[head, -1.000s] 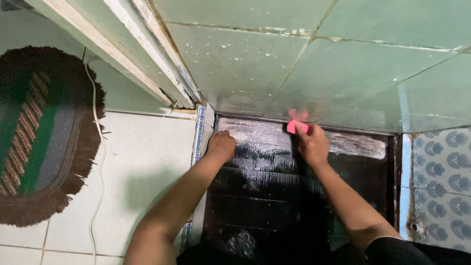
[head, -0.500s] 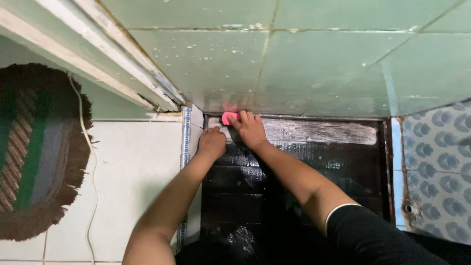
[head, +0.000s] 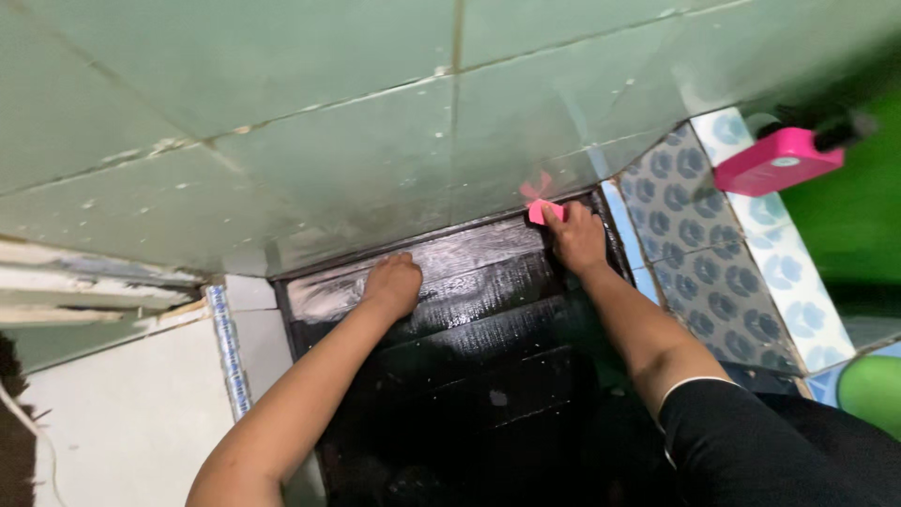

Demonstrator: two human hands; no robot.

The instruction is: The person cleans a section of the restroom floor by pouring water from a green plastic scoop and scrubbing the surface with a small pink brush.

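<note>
My right hand [head: 576, 237] grips a small pink scrubber [head: 542, 212] and presses it into the far right corner of a wet black ribbed floor panel [head: 469, 376], right against the green tiled wall [head: 375, 113]. My left hand [head: 394, 284], fingers curled into a fist, rests on the panel's soapy far strip near its left side. A whitish foam streak [head: 328, 299] runs along the panel's far edge by the wall.
Blue-patterned tiles [head: 694, 235] border the panel on the right. A pink box-shaped object [head: 777, 160] sits on the patterned ledge at upper right, with green surfaces beyond. White floor tiles [head: 122, 422] and a doorframe base [head: 94, 291] lie to the left.
My right hand swept the pink scrubber from the panel's left corner across to its right corner. The view turned right, bringing in the pink box and losing the brown mat.
</note>
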